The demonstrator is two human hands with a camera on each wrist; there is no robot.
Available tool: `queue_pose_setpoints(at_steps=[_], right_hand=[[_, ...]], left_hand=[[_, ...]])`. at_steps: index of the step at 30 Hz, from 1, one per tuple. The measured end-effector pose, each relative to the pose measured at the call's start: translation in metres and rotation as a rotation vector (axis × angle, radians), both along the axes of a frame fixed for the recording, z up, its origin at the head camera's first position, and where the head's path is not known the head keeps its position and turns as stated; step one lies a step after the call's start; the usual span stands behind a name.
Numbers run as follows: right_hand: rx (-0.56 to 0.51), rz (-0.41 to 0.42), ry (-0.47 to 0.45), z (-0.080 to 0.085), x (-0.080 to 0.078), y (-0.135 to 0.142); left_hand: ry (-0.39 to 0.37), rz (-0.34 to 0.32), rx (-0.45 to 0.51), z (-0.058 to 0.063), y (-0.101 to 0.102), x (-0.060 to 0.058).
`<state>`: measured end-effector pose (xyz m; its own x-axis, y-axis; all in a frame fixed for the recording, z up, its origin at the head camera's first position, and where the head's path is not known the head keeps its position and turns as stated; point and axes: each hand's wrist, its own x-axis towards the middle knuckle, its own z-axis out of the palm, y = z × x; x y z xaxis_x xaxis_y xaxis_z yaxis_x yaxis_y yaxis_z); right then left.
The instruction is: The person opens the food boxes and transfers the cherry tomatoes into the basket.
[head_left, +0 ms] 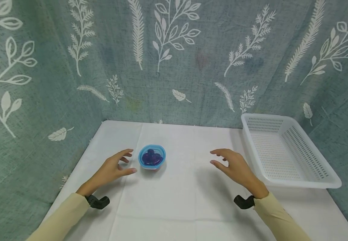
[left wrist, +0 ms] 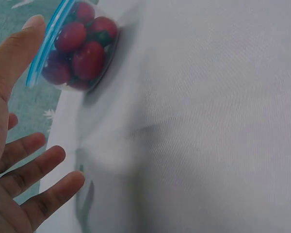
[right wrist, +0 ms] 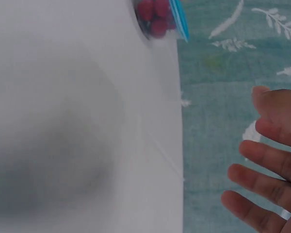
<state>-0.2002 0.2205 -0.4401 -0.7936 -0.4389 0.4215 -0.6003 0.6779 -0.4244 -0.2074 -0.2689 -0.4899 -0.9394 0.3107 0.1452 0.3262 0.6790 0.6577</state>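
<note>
A small clear container (head_left: pixel 152 164) with a blue-rimmed lid (head_left: pixel 141 157) stands on the white-covered table. Red round fruits (left wrist: pixel 88 60) with a bit of green fill it; through the lid they look purple in the head view. Just left of the container is my left hand (head_left: pixel 110 170), its fingers relaxed and thumb spread apart, holding nothing. My right hand (head_left: pixel 235 167) hovers over the table farther to the right, fingers loosely bent and nothing between them. In the right wrist view the container shows at the top, well away from that hand.
At the right side of the table (head_left: pixel 174 201) sits a white perforated plastic basket (head_left: pixel 291 184), to the right of my right hand. A green-blue curtain (head_left: pixel 174 73) with white leaf prints hangs behind the table and along its sides.
</note>
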Motion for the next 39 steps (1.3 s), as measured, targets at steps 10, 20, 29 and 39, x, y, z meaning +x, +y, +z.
queue_pose_setpoints(at_steps=[10,20,29,39], right_hand=[[-0.041,0.15,0.002,-0.019,-0.006,-0.053],[-0.036,0.265,-0.013,-0.032,-0.01,-0.106],[0.003,0.326,0.017,-0.037,-0.013,-0.142],[0.03,0.364,0.112,-0.043,-0.014,-0.163]], left_hand=[[-0.098,0.017,0.064,-0.006,0.01,-0.008],[-0.142,-0.013,0.129,-0.01,0.012,-0.015],[-0.172,-0.05,0.166,-0.014,0.014,-0.019],[-0.204,-0.061,0.155,-0.018,0.017,-0.023]])
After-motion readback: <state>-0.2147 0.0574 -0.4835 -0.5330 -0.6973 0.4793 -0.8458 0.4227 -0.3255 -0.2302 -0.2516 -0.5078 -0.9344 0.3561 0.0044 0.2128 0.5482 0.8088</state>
